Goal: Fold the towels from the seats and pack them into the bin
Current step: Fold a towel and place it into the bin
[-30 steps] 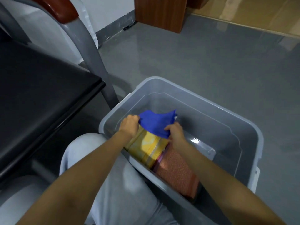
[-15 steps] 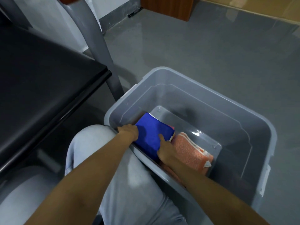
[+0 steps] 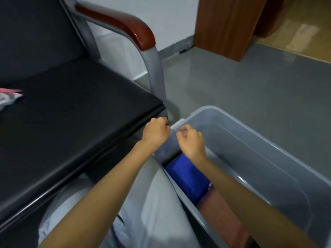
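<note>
Far out to the left of both hands, a pink and white cloth (image 3: 9, 97) lies bunched on the black chair seat (image 3: 71, 119), cut off by the edge of the view. The seat runs from there up to the left hand (image 3: 155, 134), whose knuckles sit at the seat's near corner; whether they touch it cannot be told. Above and beyond this hand rise the grey chair leg (image 3: 156, 74) and the reddish-brown armrest (image 3: 123, 22). The left hand's fingers are curled into the palm and hold nothing.

Just beside it, apart by a narrow gap, the right hand (image 3: 192, 144) hangs over the near corner of the grey bin (image 3: 259, 158). Its fingers are curled too, thumb and forefinger close together, with nothing between them. Both forearms are bare, and under them lie the person's light grey trousers (image 3: 154, 212), pressed against the bin's near wall.

Directly below the right wrist, inside the bin, the folded blue towel (image 3: 188, 178) lies flat against the near wall. Further back along the right forearm, touching the blue one, lies a folded orange-brown towel (image 3: 221, 213), partly hidden by the arm. The bin's bare inside spreads away to the right of the right hand. Beyond both hands is grey floor (image 3: 250, 81), and far up to the right a brown wooden panel (image 3: 225, 25) stands against the wall.
</note>
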The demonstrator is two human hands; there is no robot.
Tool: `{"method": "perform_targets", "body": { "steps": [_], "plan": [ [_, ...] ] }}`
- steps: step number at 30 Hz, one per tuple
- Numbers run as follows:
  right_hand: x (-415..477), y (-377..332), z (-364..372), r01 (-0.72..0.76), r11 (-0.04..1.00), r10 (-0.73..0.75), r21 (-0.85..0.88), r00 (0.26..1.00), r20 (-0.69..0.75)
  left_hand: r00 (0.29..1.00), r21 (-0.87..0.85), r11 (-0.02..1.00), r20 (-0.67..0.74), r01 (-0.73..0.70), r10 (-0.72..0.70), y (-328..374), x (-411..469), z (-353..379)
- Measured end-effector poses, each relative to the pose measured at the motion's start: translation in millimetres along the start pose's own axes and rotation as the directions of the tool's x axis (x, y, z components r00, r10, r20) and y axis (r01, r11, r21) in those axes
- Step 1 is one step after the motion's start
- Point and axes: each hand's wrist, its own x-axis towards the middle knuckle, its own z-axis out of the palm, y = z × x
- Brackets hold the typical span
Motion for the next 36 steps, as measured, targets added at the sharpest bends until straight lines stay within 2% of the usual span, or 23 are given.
{"method": "perform_targets", "body": {
  "steps": [3,5,8,11,14,16,21,25,28,31,34,36],
  "plan": [
    [8,-68,-5,0.148,0.987,-0.148,0.065,0.989,-0.014,0.980,-0.049,0.998,-0.193,0.035,-0.043,-18,-7,-60],
    [11,-108,9,0.213,0.969,-0.216,0.125,0.976,0.006,0.957,-0.043,0.995,-0.273,0.096,-0.104,-42,-18,-91],
    [6,-161,52,0.257,0.945,-0.291,0.201,0.943,0.160,0.909,-0.080,0.974,-0.349,0.214,-0.228,-96,-36,-124],
    [-7,-194,100,0.253,0.936,-0.323,0.245,0.892,0.315,0.850,-0.119,0.924,-0.363,0.364,-0.381,-143,-53,-139],
    [-29,-246,157,0.263,0.929,-0.357,0.259,0.820,0.447,0.755,-0.128,0.841,-0.385,0.526,-0.531,-214,-80,-163],
    [-49,-287,196,0.296,0.918,-0.395,0.264,0.743,0.541,0.700,-0.116,0.795,-0.411,0.596,-0.584,-272,-97,-181],
    [-77,-354,257,0.388,0.890,-0.445,0.240,0.623,0.643,0.634,-0.172,0.784,-0.497,0.597,-0.592,-366,-110,-210],
    [-86,-395,283,0.507,0.800,-0.589,0.320,0.565,0.577,0.530,-0.175,0.761,-0.621,0.625,-0.578,-419,-108,-242],
    [-89,-421,307,0.537,0.755,-0.649,0.377,0.523,0.553,0.503,-0.148,0.727,-0.630,0.670,-0.591,-460,-105,-261],
    [-89,-439,330,0.505,0.790,-0.596,0.347,0.502,0.626,0.485,-0.145,0.713,-0.639,0.686,-0.597,-487,-103,-275],
    [-87,-442,344,0.397,0.854,-0.506,0.337,0.483,0.714,0.380,-0.283,0.710,-0.688,0.645,-0.619,-502,-104,-289],
    [-84,-440,348,0.382,0.858,-0.503,0.343,0.491,0.711,0.331,-0.309,0.706,-0.718,0.637,-0.613,-504,-105,-297]
  ]
}}
